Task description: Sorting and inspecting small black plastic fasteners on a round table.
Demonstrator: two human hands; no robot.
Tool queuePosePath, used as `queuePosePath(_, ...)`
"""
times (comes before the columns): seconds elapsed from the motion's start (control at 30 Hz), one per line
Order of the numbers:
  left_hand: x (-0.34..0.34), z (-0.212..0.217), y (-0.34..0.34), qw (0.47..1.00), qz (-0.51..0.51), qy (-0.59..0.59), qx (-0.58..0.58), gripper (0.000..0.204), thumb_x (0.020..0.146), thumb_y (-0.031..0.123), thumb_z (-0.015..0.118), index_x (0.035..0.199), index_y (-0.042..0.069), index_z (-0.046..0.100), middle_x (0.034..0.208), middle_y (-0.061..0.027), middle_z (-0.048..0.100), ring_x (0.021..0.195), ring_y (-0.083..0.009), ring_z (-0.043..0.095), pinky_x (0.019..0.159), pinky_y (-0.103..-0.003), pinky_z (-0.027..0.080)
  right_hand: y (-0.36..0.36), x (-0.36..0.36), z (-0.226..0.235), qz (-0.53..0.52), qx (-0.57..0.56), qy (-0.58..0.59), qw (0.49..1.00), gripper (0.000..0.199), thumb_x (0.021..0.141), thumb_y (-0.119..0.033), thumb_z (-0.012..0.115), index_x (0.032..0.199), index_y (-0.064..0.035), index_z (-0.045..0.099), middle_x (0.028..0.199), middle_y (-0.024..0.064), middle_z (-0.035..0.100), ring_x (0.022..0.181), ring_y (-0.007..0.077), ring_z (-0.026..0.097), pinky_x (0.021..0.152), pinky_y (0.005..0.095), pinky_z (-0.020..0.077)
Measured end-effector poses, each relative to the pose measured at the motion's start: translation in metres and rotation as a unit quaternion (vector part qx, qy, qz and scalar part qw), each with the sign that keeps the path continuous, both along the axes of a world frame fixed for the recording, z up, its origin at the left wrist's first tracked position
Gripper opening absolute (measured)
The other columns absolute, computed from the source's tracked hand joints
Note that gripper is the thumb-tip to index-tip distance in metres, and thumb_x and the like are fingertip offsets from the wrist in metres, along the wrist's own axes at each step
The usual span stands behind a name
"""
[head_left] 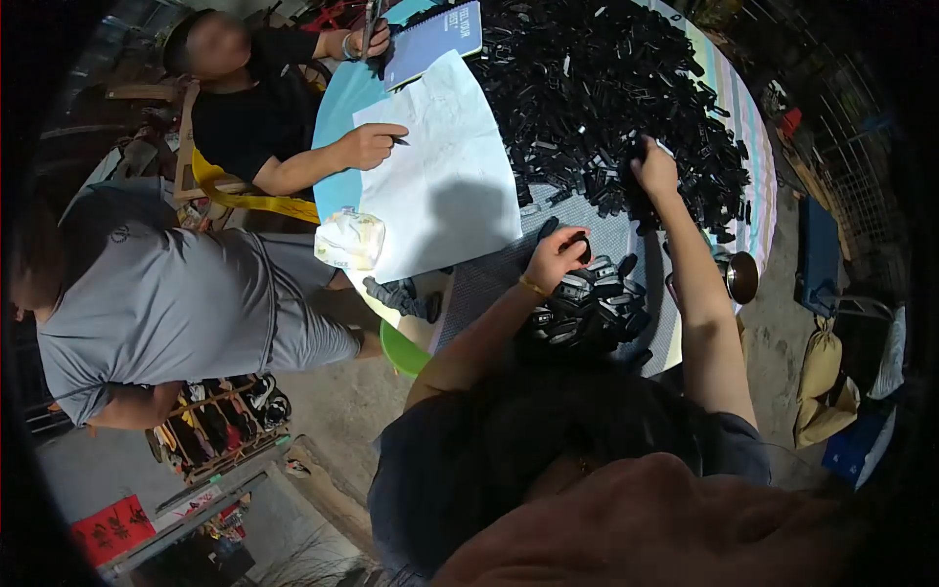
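A big heap of small black plastic parts (597,88) covers the far half of a round table (337,108). My right hand (653,168) reaches into the near edge of that heap, its fingers curled around some of the parts. My left hand (555,257), with a thin bracelet on the wrist, is closed on one black part (579,242). It hovers over a smaller pile of black parts (592,308) on a grey mat (489,279) at the table's near edge.
A seated person in black (254,108) rests a hand with a pen on a large white sheet (440,176); a blue notebook (435,39) lies beyond. A person in grey (166,303) bends at the left. A clear plastic bag (350,238), green stool (401,347), metal bowl (740,276) and sacks (822,382) are nearby.
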State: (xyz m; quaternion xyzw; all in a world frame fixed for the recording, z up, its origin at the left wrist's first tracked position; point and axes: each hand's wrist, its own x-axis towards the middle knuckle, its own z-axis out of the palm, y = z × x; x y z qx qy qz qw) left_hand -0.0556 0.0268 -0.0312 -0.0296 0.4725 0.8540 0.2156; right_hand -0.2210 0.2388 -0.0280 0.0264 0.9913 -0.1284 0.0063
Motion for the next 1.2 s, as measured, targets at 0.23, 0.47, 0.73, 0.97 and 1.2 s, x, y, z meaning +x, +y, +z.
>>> queuePosePath(0.23, 0.001, 0.009, -0.003, 0.994, 0.037, 0.055, -0.089, 0.029, 0.083, 0.005, 0.052, 0.112, 0.001, 0.05, 0.087, -0.0025, 0.055, 0.077, -0.0095, 0.055, 0.067, -0.022, 0.047, -0.048, 0.114, 0.057, 0.002, -0.68, -0.043, 0.732, 0.031, 0.074, -0.005, 0.064, 0.102, 0.0011, 0.056, 0.086, 0.0055, 0.06, 0.072, 0.0096, 0.056, 0.065, 0.0207, 0.0455)
queuePosePath(0.47, 0.009, 0.015, 0.01, 0.995, 0.019, 0.092, -0.02, 0.031, 0.078, 0.0, 0.055, 0.109, -0.004, 0.052, 0.091, -0.0043, 0.059, 0.079, -0.0077, 0.054, 0.072, -0.02, 0.044, -0.056, 0.187, 0.053, 0.058, -0.516, 0.054, 0.853, 0.025, 0.071, 0.001, 0.063, 0.095, -0.0006, 0.06, 0.08, 0.0051, 0.057, 0.067, 0.0082, 0.051, 0.059, 0.0192, 0.0422)
queuePosePath(0.73, 0.014, 0.025, 0.005, 0.984, -0.019, 0.145, -0.101, 0.032, 0.078, -0.003, 0.055, 0.11, -0.005, 0.051, 0.096, -0.0079, 0.059, 0.085, -0.0104, 0.056, 0.076, -0.022, 0.045, -0.054, 0.204, 0.065, 0.08, -0.466, 0.088, 0.877, 0.024, 0.069, 0.0, 0.065, 0.092, 0.0001, 0.06, 0.081, 0.0065, 0.058, 0.069, 0.0105, 0.055, 0.058, 0.0208, 0.0437)
queuePosePath(0.97, 0.026, 0.036, 0.015, 0.982, 0.046, 0.142, -0.118, 0.027, 0.081, 0.003, 0.053, 0.107, -0.004, 0.054, 0.096, -0.0059, 0.059, 0.085, -0.0091, 0.054, 0.077, -0.021, 0.042, -0.066, 0.213, 0.063, 0.077, -0.381, 0.18, 0.904, 0.022, 0.066, -0.006, 0.069, 0.085, -0.0012, 0.059, 0.082, 0.0091, 0.058, 0.076, 0.0186, 0.057, 0.063, 0.0268, 0.0457)
queuePosePath(1.2, 0.021, 0.043, -0.002, 0.97, -0.059, 0.187, -0.141, 0.022, 0.081, 0.003, 0.049, 0.1, -0.005, 0.057, 0.093, -0.0079, 0.061, 0.084, -0.0113, 0.055, 0.077, -0.023, 0.043, -0.046, 0.211, 0.038, 0.102, -0.497, -0.097, 0.856, 0.019, 0.073, -0.013, 0.065, 0.085, 0.0009, 0.059, 0.07, 0.007, 0.056, 0.062, 0.0117, 0.053, 0.053, 0.0258, 0.0405)
